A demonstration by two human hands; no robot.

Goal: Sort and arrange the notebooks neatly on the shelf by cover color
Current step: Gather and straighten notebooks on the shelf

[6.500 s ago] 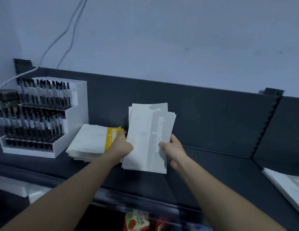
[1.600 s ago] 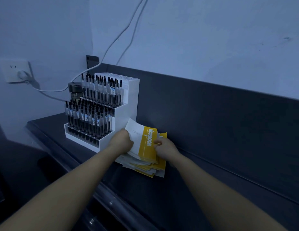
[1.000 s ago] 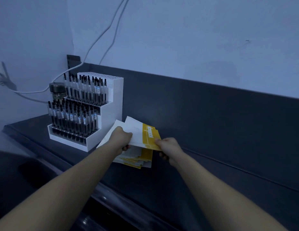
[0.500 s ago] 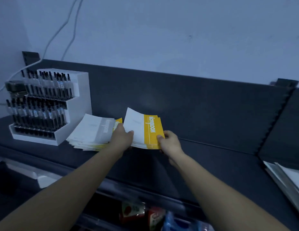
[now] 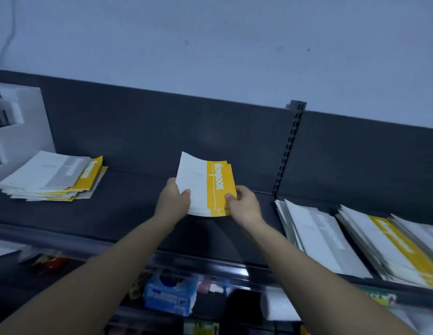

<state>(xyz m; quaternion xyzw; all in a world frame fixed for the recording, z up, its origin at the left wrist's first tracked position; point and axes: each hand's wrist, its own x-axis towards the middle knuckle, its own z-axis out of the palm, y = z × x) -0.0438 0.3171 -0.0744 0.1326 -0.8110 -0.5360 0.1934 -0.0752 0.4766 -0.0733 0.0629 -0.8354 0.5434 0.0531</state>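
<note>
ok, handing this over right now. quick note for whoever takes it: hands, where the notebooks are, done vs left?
Hands: left hand and right hand each grip one side of a small stack of yellow-band notebooks, over the bare middle of the shelf.
Elsewhere: mixed pile of grey-band and yellow-band covers at the left, by the white display stand. On the right, a grey-band stack and a yellow-band stack lie side by side.
Done: apparently some yellows separated out.
Left: set the held stack down with the yellows, sort the mixed pile, square up.
</note>
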